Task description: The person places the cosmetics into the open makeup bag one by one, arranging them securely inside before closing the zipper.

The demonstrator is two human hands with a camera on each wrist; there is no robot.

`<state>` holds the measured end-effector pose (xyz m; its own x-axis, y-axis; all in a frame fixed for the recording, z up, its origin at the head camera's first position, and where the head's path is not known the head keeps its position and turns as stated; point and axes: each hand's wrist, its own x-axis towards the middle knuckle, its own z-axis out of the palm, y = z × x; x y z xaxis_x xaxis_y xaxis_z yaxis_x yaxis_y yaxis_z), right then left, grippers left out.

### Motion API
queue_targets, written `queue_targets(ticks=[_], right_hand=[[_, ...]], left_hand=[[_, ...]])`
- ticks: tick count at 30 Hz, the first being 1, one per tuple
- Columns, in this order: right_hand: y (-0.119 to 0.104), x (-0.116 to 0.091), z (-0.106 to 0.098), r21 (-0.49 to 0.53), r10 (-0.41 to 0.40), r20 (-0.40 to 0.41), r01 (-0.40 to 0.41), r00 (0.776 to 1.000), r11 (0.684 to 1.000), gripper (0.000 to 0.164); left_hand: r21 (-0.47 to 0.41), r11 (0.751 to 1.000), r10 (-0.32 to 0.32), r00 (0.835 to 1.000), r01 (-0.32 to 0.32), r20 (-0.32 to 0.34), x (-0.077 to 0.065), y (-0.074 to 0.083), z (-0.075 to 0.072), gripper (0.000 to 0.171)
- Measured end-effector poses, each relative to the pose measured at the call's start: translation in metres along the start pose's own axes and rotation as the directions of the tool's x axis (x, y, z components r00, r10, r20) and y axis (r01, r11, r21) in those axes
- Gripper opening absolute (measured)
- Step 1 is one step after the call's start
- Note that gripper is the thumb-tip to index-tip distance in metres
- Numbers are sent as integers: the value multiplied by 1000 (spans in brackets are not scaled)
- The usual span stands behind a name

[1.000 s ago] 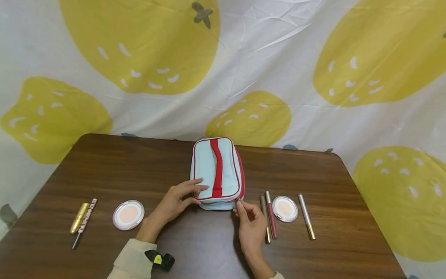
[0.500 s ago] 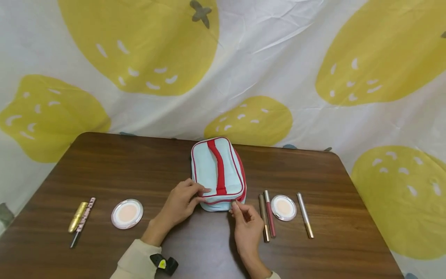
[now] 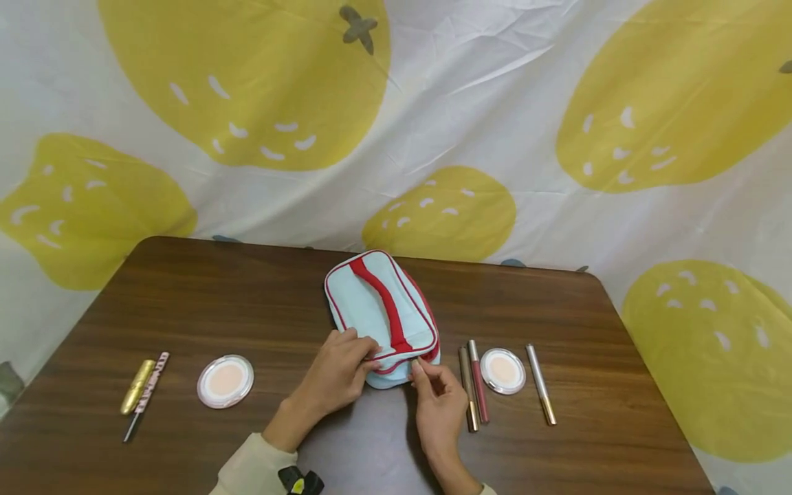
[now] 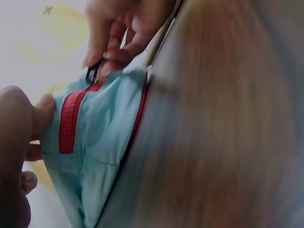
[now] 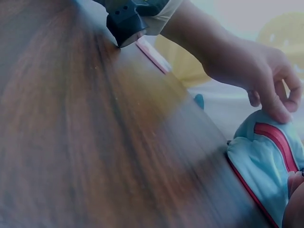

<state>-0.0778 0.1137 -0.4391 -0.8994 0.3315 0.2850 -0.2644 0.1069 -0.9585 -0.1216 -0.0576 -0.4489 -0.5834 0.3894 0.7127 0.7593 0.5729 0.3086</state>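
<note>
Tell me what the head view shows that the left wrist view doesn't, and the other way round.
Only the head view shows the two compacts, the gold tube, the patterned tube and the red strap.

Only the left wrist view clearly shows the zipper teeth and the dark pull.

Both show the bag, the left hand and right hand on it, the table and the fruit-print cloth.

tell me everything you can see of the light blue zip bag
The light blue zip bag is a rounded, fabric-looking pouch with red piping, a red top handle and a red zipper. It sits handle up on the wooden table, askew, its front creased. The left hand pinches its near edge; the right hand pinches the dark zipper pull at the front. How far it is unzipped is unclear.
</note>
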Motion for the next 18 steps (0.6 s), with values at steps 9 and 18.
queue_targets(ticks=[9,18], right_hand=[[1,1,-1,-4,-8,10,8,1000,1000,9],[0,-2,2,15,-31,34,30,999,999,7]], left_hand=[[40,999,15,994,-11,-108,1,7,13,13],[62,997,-43,983,55,-180,2,8,21,15]])
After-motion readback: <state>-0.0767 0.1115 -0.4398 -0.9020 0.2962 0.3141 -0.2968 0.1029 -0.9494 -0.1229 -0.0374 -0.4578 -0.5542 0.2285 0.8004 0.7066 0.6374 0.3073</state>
